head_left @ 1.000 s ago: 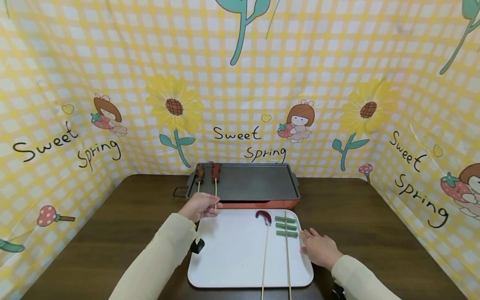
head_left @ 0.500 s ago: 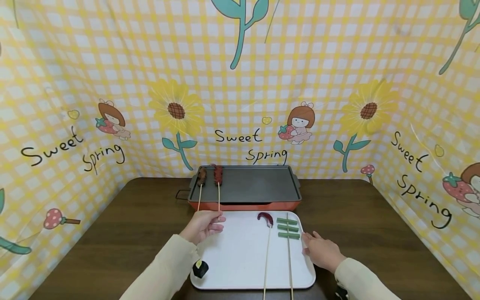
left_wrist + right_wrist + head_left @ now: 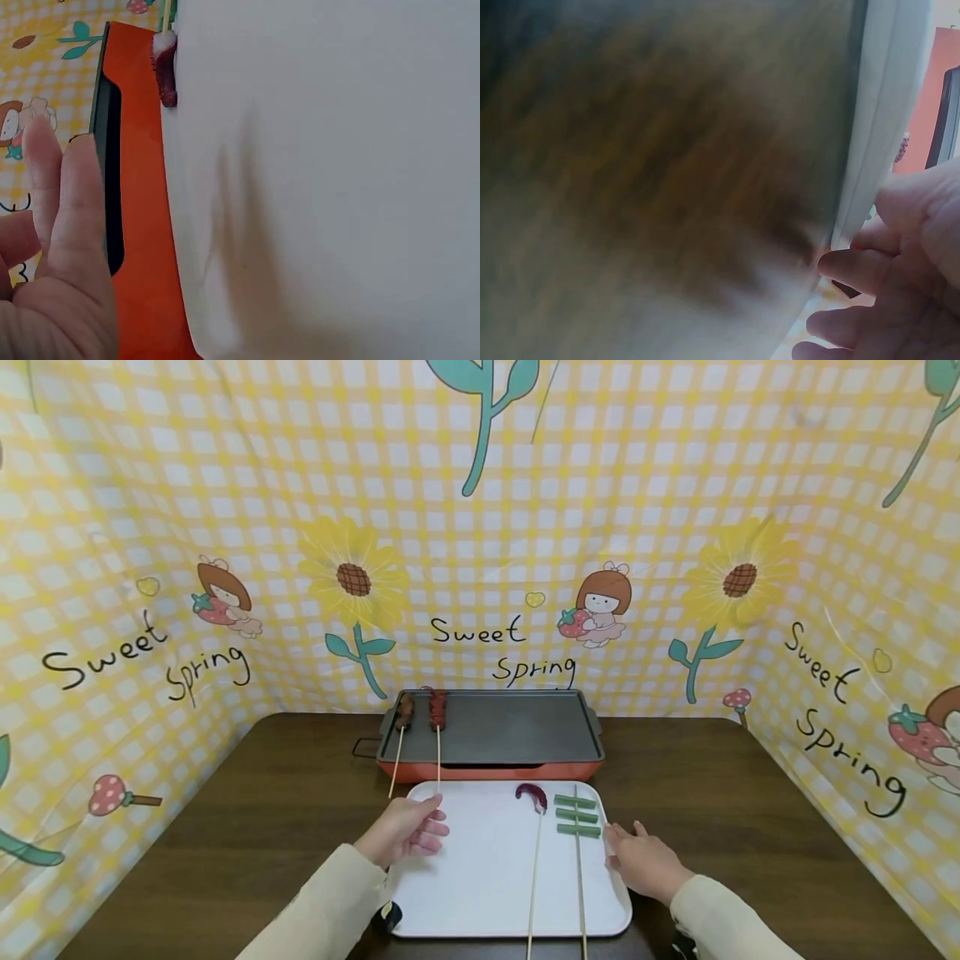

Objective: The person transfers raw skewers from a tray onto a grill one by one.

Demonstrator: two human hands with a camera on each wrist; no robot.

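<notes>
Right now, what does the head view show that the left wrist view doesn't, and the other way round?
Only the head view shows the two skewers lying on the griddle, the green-piece skewer, the right hand at the tray's edge and the wooden table. Only the left wrist view shows the left hand's fingers up close. Both show the left hand, white tray, orange griddle and red sausage skewer.

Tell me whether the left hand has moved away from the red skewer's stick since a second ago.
Yes. The left hand has let go and drawn back toward the person, now over the white rectangular tray, short of the orange-rimmed griddle.
</notes>
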